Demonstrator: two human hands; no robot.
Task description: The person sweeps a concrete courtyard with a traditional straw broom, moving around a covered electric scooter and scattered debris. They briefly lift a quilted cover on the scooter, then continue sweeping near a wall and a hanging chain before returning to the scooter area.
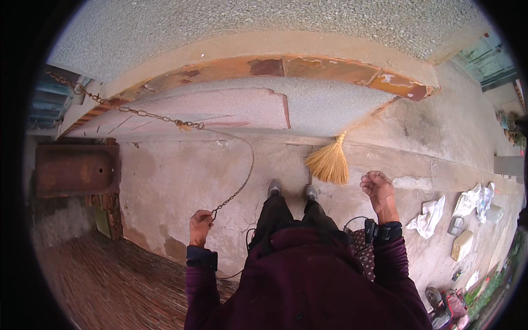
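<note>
A rusty metal chain (153, 116) hangs from the upper left and curves down to my left hand (201, 223), whose fingers are closed on its end. My right hand (377, 189) is raised at the right with its fingers curled and drawn together; whether anything small lies between them cannot be told. Left of the right hand, a straw broom head (331, 163) stands against the foot of the wall, bristles spread over the concrete floor. The right hand does not touch it.
A rusty metal basin (74, 170) stands at the left, near a brick wall (123, 284). A tiled ledge (330, 68) runs across above. White cloths (429, 217), a yellowish container (462, 246) and a red vehicle (451, 305) are on the right.
</note>
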